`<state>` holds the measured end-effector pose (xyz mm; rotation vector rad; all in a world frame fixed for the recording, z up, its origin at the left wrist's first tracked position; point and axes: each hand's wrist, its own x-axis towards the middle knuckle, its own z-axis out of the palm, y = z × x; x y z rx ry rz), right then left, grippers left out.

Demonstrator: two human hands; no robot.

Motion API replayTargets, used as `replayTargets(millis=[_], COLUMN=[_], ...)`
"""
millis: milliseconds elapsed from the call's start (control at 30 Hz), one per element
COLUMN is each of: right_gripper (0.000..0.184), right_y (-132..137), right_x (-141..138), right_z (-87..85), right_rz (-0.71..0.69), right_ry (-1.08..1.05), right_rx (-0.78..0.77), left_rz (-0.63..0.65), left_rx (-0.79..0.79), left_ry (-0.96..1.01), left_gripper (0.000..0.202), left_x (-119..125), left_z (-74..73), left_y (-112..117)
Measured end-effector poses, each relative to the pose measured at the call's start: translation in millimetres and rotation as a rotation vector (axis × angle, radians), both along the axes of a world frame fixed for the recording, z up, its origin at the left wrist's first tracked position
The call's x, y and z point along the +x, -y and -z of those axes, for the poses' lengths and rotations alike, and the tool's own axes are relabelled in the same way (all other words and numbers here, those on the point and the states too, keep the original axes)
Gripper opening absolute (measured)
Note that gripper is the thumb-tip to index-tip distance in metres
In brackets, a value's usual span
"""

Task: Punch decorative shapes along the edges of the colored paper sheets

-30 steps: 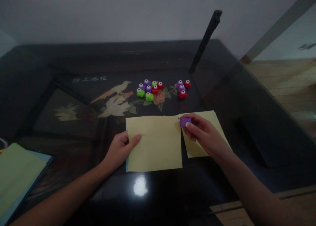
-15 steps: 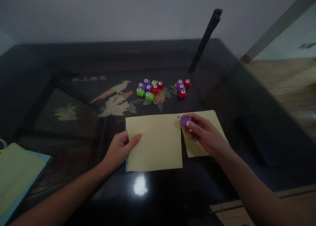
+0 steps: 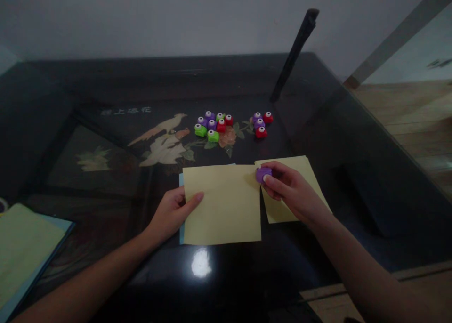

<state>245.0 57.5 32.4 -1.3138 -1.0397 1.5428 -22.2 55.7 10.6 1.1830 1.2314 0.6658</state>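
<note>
My left hand (image 3: 176,209) pinches the left edge of a yellow sheet of paper (image 3: 226,210), thumb on top and fingers underneath. A strip of blue paper (image 3: 181,236) shows beneath that sheet. At the sheet's upper right corner, my right hand (image 3: 287,186) is closed around a small purple craft punch (image 3: 263,173); the thumb presses its round white button. Whether the corner lies inside the punch's slot I cannot tell. Under my right hand lies another stack of yellow paper (image 3: 282,212).
Farther back on the glossy black table (image 3: 123,266) sits a cluster of green, purple and red punches (image 3: 212,135), with a smaller group of punches (image 3: 261,132) to its right. A dark post (image 3: 294,54) rises behind. Yellow and blue papers (image 3: 28,247) lie at left.
The purple punch has shifted slightly left against the sheet's corner. The top yellow sheet has slid a little over the blue paper, baring more of its left edge.
</note>
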Motion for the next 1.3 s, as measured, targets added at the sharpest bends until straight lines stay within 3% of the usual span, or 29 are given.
replayTargets(millis=[1000,1300], right_gripper=[0.023,0.024], right_y=[1,1], right_x=[-7,-11], right_z=[14.2,10.6], right_rz=[0.058,0.097], right_ry=[0.044,0.000], right_rx=[0.096,0.070], left_rz=[0.033,0.052], left_rx=[0.035,0.046], left_ry=[-0.035,-0.060], left_gripper=[0.027,0.031], left_x=[1,0], left_z=[0.7,0.7], left_y=[0,1])
